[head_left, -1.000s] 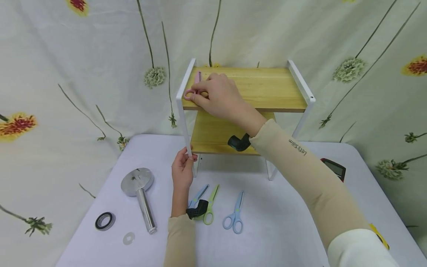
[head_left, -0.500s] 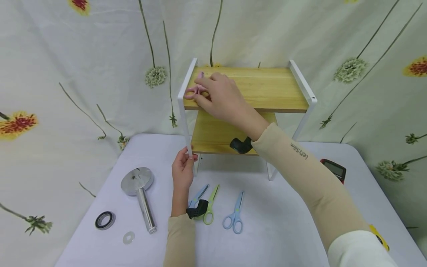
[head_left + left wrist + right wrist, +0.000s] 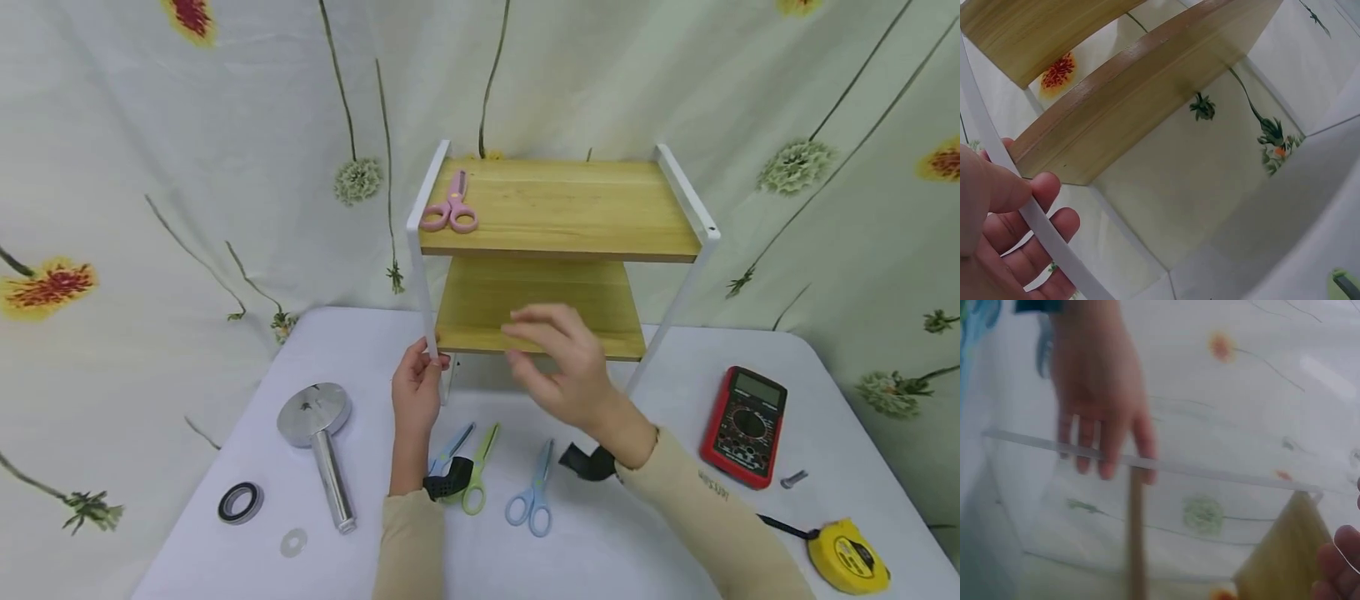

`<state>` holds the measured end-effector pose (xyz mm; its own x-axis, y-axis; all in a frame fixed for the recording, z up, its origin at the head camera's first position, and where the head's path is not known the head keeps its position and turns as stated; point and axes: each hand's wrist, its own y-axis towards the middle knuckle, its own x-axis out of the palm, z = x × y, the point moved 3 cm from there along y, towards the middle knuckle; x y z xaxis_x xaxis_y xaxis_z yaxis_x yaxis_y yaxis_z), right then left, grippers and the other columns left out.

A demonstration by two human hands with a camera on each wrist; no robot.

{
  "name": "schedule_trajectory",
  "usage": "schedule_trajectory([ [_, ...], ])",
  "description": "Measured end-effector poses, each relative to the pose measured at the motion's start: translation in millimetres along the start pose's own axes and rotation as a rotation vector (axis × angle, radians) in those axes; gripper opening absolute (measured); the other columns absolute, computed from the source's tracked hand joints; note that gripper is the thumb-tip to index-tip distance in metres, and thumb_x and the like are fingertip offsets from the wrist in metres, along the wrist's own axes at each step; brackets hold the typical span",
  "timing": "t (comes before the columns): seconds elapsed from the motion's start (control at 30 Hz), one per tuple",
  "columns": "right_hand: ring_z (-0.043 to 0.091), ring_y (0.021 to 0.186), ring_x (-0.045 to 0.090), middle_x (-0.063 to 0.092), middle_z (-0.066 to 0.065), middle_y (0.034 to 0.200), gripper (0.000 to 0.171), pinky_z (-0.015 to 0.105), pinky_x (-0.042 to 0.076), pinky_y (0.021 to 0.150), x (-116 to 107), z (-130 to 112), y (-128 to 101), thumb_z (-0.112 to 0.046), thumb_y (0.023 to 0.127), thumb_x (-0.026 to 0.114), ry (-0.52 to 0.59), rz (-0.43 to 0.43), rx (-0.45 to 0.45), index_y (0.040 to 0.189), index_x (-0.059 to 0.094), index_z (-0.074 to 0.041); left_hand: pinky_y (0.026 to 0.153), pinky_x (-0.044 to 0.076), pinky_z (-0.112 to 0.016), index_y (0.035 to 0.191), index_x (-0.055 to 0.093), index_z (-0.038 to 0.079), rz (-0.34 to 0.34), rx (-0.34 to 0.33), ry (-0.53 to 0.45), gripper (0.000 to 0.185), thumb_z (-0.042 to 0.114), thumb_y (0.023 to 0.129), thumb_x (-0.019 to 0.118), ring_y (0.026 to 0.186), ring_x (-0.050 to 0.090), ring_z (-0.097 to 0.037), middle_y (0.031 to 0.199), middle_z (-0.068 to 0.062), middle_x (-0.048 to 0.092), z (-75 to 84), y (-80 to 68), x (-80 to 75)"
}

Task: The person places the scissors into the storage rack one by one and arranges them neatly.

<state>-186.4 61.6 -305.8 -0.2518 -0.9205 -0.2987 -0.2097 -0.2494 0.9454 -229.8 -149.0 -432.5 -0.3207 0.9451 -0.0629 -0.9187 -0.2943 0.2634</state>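
Observation:
My left hand [image 3: 416, 400] grips the white metal leg at the left side of a two-tier wooden shelf [image 3: 577, 208]. In the left wrist view, thumb and fingers lie around the white frame [image 3: 1060, 251], just below the lower board's corner. Pink scissors [image 3: 454, 200] lie on the upper board at its left end, blades pointing to the back. My right hand [image 3: 573, 367] is in the air in front of the lower board [image 3: 540, 292], fingers loosely bent and holding nothing. The right wrist view is blurred; it shows the left hand [image 3: 1100, 419] at the frame.
Blue scissors [image 3: 532, 496], green scissors [image 3: 480, 467] and partly hidden blue scissors [image 3: 452, 446] lie before the shelf. To the left are a chrome shower head [image 3: 313, 412], a bearing [image 3: 256, 504] and a washer [image 3: 286, 543]; to the right, a multimeter [image 3: 746, 425], a bolt [image 3: 793, 479] and a tape measure [image 3: 847, 557].
My right hand has let go of the pink scissors on the upper board and moved down and right, in front of the lower board. My left hand keeps its grip on the leg.

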Motion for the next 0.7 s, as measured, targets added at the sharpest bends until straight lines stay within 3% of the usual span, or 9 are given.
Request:
schedule_trajectory([
  [0.1,0.029,0.093,0.068,0.07,0.017,0.102,0.028,0.035,0.057,0.08,-0.6,-4.7,-49.4,-0.024,0.102,0.058,0.018,-0.08,0.101,0.101,0.074,-0.001,0.084,0.05,-0.015,0.136,0.061,0.003,0.0,0.008,0.017,0.036,-0.003,0.102,0.05,0.086,0.063,0.0,0.105,-0.028,0.07,0.0,-1.2,0.6],
  [0.27,0.013,0.077,0.064,0.071,0.002,0.09,0.014,0.023,0.051,0.072,0.5,-14.5,-116.8,-0.008,0.088,0.071,-0.03,-0.282,0.284,0.101,0.076,-0.008,0.087,0.05,-0.019,0.135,0.062,0.005,0.001,0.03,0.012,0.035,-0.001,0.103,0.051,0.087,0.063,0.001,0.103,-0.026,0.07,-4.2,1.4,1.3],
  [0.33,0.004,0.066,0.056,0.067,-0.005,0.078,0.018,0.019,0.045,0.066,2.0,-19.1,-137.3,-0.005,0.081,0.075,-0.032,-0.395,0.394,0.099,0.077,-0.009,0.088,0.05,-0.019,0.136,0.062,0.004,-0.005,0.034,0.004,0.035,-0.001,0.103,0.05,0.087,0.063,0.001,0.103,-0.027,0.07,-4.2,2.9,1.9],
  [0.47,-0.007,0.057,0.039,0.051,-0.015,0.062,0.016,0.015,0.036,0.056,6.7,-25.2,-173.1,-0.015,0.088,0.074,0.0,-0.682,0.689,0.102,0.077,-0.01,0.091,0.051,-0.025,0.137,0.061,0.005,-0.013,0.021,0.011,0.036,0.001,0.103,0.05,0.088,0.063,0.001,0.104,-0.025,0.07,-4.0,3.6,3.8],
  [0.53,-0.008,0.054,0.035,0.046,-0.017,0.059,0.02,0.016,0.033,0.052,8.8,-26.8,-186.9,-0.02,0.09,0.073,-0.002,-0.787,0.782,0.107,0.076,-0.01,0.094,0.052,-0.03,0.137,0.061,0.006,-0.013,0.014,0.017,0.036,0.001,0.103,0.051,0.088,0.063,0.001,0.104,-0.024,0.07,-4.8,3.2,4.2],
  [0.6,-0.007,0.053,0.035,0.046,-0.018,0.059,0.024,0.016,0.033,0.051,10.9,-27.7,-196.1,-0.024,0.09,0.074,-0.014,-0.83,0.818,0.11,0.074,-0.011,0.096,0.052,-0.036,0.137,0.061,0.007,-0.005,0.009,0.02,0.036,0.0,0.103,0.051,0.088,0.063,0.001,0.104,-0.025,0.07,-5.3,2.2,3.6],
  [0.7,-0.005,0.058,0.037,0.049,-0.015,0.066,0.024,0.016,0.034,0.053,12.0,-29.1,-202.3,-0.027,0.088,0.076,-0.054,-0.804,0.797,0.108,0.074,-0.015,0.098,0.051,-0.04,0.138,0.061,0.007,-0.002,0.0,0.02,0.037,0.0,0.103,0.05,0.088,0.063,0.0,0.104,-0.024,0.07,-7.2,0.7,2.8],
])
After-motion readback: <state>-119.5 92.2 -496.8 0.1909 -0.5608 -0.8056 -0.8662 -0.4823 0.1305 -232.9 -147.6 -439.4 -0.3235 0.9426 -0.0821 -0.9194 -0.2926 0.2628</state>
